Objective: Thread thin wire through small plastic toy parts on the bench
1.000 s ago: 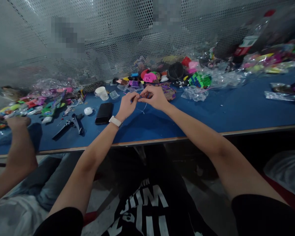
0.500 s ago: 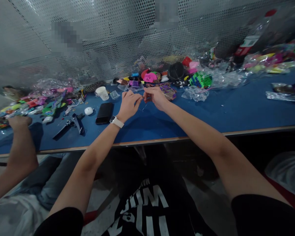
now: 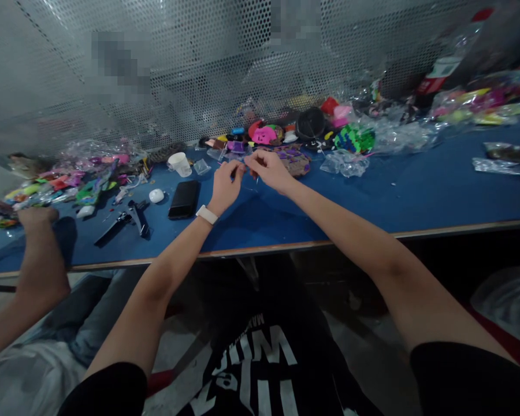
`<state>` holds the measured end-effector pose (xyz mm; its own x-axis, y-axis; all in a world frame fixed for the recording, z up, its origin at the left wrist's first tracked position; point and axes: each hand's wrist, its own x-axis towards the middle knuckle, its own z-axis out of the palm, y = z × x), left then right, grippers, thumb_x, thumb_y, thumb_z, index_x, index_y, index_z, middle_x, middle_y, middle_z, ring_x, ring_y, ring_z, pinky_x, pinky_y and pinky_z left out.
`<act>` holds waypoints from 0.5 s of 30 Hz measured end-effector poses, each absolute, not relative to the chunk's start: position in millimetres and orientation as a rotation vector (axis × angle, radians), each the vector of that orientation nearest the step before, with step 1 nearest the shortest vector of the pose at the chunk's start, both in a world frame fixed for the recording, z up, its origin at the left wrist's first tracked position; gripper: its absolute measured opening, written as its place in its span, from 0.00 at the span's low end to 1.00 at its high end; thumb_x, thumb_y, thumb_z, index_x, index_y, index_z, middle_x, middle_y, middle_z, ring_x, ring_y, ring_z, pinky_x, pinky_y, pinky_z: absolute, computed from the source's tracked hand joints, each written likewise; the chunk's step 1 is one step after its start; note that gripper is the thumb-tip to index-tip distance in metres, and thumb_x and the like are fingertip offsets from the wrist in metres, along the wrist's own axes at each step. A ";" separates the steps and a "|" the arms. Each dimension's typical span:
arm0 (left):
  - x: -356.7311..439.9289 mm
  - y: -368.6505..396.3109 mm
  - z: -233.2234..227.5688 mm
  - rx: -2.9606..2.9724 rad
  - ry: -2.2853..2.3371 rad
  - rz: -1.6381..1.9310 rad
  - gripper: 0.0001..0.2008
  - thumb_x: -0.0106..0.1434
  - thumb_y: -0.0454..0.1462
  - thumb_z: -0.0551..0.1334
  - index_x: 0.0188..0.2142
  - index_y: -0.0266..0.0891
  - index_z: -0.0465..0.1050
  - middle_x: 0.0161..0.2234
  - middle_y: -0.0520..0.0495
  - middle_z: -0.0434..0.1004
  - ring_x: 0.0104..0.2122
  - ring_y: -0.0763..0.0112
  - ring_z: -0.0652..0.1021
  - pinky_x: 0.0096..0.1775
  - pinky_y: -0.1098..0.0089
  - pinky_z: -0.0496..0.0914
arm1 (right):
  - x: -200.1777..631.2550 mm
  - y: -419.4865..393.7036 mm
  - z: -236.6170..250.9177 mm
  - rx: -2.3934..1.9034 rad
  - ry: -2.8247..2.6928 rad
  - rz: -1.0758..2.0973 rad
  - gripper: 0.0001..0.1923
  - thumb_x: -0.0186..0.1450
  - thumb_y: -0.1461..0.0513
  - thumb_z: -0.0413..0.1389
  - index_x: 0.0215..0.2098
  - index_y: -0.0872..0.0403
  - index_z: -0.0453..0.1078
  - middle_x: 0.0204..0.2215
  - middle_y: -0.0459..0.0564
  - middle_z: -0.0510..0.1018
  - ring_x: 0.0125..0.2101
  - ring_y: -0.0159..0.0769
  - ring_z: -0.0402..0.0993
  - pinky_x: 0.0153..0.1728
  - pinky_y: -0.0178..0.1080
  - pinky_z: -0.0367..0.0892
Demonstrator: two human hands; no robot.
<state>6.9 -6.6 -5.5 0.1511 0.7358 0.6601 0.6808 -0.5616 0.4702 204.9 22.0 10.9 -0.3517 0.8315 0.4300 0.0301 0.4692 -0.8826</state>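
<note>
My left hand [image 3: 226,184], with a white band on its wrist, is closed in a pinch; what its fingertips grip is too small to make out. Fingertip to fingertip with it, my right hand [image 3: 269,170] is also pinched, above the blue table. A thin pale thread [image 3: 256,184] hangs just under the right fingers. Behind the right hand lies a brown and purple lumpy piece [image 3: 298,160], partly covered by it. Left of my left hand rests a black rectangular case [image 3: 184,199].
A white cup [image 3: 180,164], a small white case [image 3: 156,196] and black clippers [image 3: 139,219] lie to the left. Colourful pieces and plastic bags line the perforated metal wall [image 3: 225,75]. A bottle [image 3: 442,66] stands back right. Another person's arm [image 3: 43,260] is at far left.
My right hand has shifted slightly left, and its fingers have tilted. The left wrist has turned, so the watch face no longer shows. Both hands stay pinched close together.
</note>
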 end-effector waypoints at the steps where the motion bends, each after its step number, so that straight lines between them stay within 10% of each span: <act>1: 6.3 -3.8 -7.3 2.277 1.426 1.429 0.25 0.90 0.52 0.59 0.38 0.44 0.79 0.32 0.46 0.80 0.38 0.57 0.81 0.49 0.56 0.75 | 205.2 21.4 9.1 -0.738 -1.762 0.891 0.27 0.78 0.35 0.68 0.41 0.47 0.77 0.32 0.48 0.82 0.35 0.42 0.78 0.41 0.45 0.79; 6: 2.9 4.3 -14.6 2.164 1.332 1.465 0.26 0.90 0.54 0.58 0.37 0.45 0.78 0.28 0.49 0.76 0.31 0.62 0.78 0.40 0.60 0.73 | 209.8 23.8 2.7 -0.731 -1.977 0.432 0.17 0.83 0.46 0.63 0.59 0.46 0.84 0.45 0.55 0.87 0.47 0.52 0.83 0.54 0.54 0.81; 15: 3.9 -3.3 -8.9 2.316 1.396 1.361 0.30 0.90 0.59 0.53 0.37 0.46 0.78 0.30 0.48 0.78 0.34 0.60 0.79 0.43 0.59 0.74 | 209.6 29.1 1.5 -0.727 -2.052 0.340 0.13 0.85 0.55 0.59 0.54 0.48 0.87 0.54 0.58 0.83 0.57 0.54 0.80 0.61 0.53 0.75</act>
<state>3.9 -3.3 -8.9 0.1734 0.7545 0.6330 0.6519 -0.5697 0.5004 209.6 29.1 1.5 -0.4179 0.6137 0.6698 0.3645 0.7887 -0.4952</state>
